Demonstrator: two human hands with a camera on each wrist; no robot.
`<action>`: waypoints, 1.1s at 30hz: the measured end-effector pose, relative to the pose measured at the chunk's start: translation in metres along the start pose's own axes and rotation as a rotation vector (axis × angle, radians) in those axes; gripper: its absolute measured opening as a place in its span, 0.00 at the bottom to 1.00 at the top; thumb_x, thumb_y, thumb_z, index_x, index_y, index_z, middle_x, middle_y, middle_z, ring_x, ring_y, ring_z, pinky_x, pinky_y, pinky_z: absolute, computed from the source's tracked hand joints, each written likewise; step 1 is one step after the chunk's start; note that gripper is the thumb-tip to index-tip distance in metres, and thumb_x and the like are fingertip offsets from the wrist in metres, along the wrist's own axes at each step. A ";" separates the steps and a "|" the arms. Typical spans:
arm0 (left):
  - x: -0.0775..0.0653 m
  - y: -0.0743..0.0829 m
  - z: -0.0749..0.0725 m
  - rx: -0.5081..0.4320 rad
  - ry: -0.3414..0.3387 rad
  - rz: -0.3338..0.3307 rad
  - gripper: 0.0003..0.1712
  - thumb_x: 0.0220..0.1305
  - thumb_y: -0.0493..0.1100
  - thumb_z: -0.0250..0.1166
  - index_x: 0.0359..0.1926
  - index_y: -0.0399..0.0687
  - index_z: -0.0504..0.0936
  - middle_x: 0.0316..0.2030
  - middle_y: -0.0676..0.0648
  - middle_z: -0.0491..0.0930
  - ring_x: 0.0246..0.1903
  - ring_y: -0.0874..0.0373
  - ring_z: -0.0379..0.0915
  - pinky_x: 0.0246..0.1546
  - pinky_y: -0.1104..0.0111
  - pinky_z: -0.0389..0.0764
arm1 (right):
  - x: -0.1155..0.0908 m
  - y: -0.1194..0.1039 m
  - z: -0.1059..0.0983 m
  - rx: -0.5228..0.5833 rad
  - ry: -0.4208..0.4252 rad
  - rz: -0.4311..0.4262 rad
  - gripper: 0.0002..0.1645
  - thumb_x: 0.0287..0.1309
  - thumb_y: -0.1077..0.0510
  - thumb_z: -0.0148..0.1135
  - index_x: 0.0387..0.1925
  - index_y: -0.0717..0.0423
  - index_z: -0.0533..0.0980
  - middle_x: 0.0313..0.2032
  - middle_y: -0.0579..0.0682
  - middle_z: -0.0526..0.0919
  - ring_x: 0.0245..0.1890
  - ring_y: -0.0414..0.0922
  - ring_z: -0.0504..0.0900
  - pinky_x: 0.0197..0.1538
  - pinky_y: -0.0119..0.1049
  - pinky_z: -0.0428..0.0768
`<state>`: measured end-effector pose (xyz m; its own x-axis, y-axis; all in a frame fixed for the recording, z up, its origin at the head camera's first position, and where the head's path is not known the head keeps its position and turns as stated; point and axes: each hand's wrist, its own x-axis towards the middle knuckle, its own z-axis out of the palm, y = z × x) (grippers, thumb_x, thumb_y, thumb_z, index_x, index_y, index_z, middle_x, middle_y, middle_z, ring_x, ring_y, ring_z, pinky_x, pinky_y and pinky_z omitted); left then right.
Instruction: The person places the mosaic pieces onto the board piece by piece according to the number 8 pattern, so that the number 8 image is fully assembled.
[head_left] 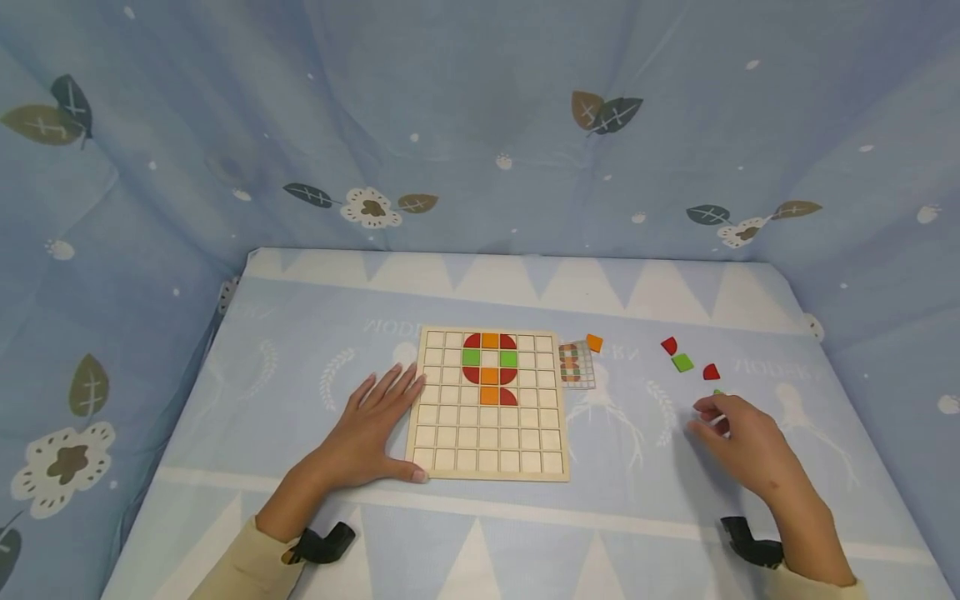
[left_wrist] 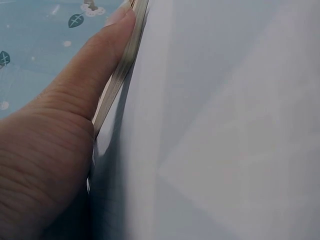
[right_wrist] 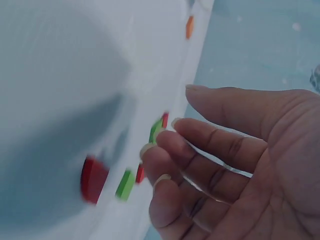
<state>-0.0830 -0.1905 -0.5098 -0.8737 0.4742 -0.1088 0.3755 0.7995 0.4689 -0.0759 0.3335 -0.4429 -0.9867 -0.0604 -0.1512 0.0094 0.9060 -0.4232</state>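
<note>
A wooden grid board [head_left: 446, 437] lies on the table, with red rounded pieces, orange squares and green squares set in its upper middle cells. My left hand [head_left: 375, 429] rests spread at the board's left edge, its thumb [left_wrist: 95, 60] along the near corner. To the right, my right hand [head_left: 742, 442] hovers over the cloth, fingers loosely bent and nothing between them. Close to it lie a green square tile [head_left: 682, 362], a red rounded tile [head_left: 711, 372] and another red tile [head_left: 669, 345]. A second green tile [right_wrist: 125, 185] and a red tile [right_wrist: 93, 180] are largely or wholly hidden by the hand in the head view.
A small pattern card [head_left: 577, 365] lies against the board's right side, with an orange tile [head_left: 595, 342] at its upper corner. The table [head_left: 300, 333] has a blue and white patterned cloth. Blue fabric [head_left: 480, 125] hangs behind and at both sides.
</note>
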 end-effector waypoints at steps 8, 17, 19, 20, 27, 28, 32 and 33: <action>-0.001 0.000 0.000 0.004 0.001 -0.004 0.81 0.38 0.79 0.77 0.85 0.48 0.49 0.83 0.46 0.43 0.82 0.48 0.29 0.78 0.47 0.32 | -0.007 0.025 -0.011 -0.049 -0.112 0.221 0.31 0.69 0.47 0.66 0.50 0.75 0.75 0.36 0.60 0.81 0.37 0.57 0.79 0.39 0.52 0.79; 0.000 -0.002 0.002 0.013 0.004 -0.002 0.82 0.38 0.82 0.75 0.85 0.49 0.48 0.84 0.47 0.42 0.82 0.50 0.29 0.78 0.47 0.32 | -0.013 0.034 -0.002 -0.013 -0.141 0.332 0.35 0.66 0.43 0.69 0.48 0.75 0.74 0.36 0.61 0.80 0.38 0.57 0.76 0.39 0.49 0.77; 0.000 -0.003 0.003 0.017 0.003 -0.002 0.82 0.38 0.83 0.75 0.85 0.50 0.48 0.84 0.47 0.42 0.82 0.50 0.28 0.78 0.47 0.32 | -0.014 0.036 -0.001 -0.005 -0.131 0.332 0.32 0.65 0.46 0.70 0.47 0.74 0.74 0.35 0.60 0.80 0.37 0.56 0.77 0.37 0.46 0.76; 0.000 -0.003 0.003 0.017 0.003 -0.003 0.82 0.38 0.83 0.75 0.85 0.50 0.48 0.84 0.47 0.42 0.82 0.50 0.28 0.78 0.47 0.32 | -0.014 0.036 0.000 -0.001 -0.129 0.330 0.31 0.65 0.47 0.71 0.47 0.73 0.74 0.35 0.60 0.80 0.37 0.55 0.77 0.37 0.45 0.76; 0.000 -0.003 0.003 0.009 0.003 -0.001 0.82 0.38 0.82 0.75 0.85 0.50 0.48 0.84 0.47 0.42 0.82 0.49 0.29 0.78 0.47 0.32 | -0.011 0.036 0.001 0.004 -0.125 0.325 0.27 0.64 0.51 0.72 0.45 0.72 0.74 0.34 0.58 0.80 0.37 0.54 0.77 0.35 0.43 0.75; 0.000 -0.003 0.002 0.007 0.003 0.000 0.82 0.38 0.82 0.76 0.85 0.50 0.48 0.84 0.47 0.42 0.82 0.49 0.29 0.78 0.47 0.32 | -0.011 0.035 0.001 0.005 -0.121 0.320 0.26 0.64 0.51 0.72 0.45 0.72 0.74 0.34 0.58 0.79 0.37 0.54 0.76 0.35 0.43 0.75; -0.001 -0.002 0.002 0.008 0.006 0.002 0.82 0.38 0.82 0.75 0.85 0.49 0.48 0.84 0.47 0.42 0.82 0.49 0.29 0.78 0.47 0.32 | -0.009 0.034 0.004 0.006 -0.104 0.288 0.25 0.63 0.54 0.72 0.45 0.72 0.73 0.32 0.56 0.76 0.35 0.53 0.75 0.34 0.42 0.74; 0.000 -0.002 0.002 0.008 0.006 0.002 0.82 0.38 0.82 0.75 0.85 0.49 0.48 0.84 0.47 0.42 0.82 0.49 0.29 0.78 0.47 0.33 | -0.008 0.034 0.005 0.005 -0.097 0.279 0.24 0.63 0.55 0.72 0.45 0.71 0.73 0.32 0.56 0.76 0.35 0.53 0.75 0.35 0.42 0.73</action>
<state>-0.0829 -0.1919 -0.5124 -0.8745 0.4740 -0.1026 0.3800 0.8012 0.4624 -0.0667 0.3624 -0.4603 -0.9258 0.1508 -0.3467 0.2791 0.8912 -0.3576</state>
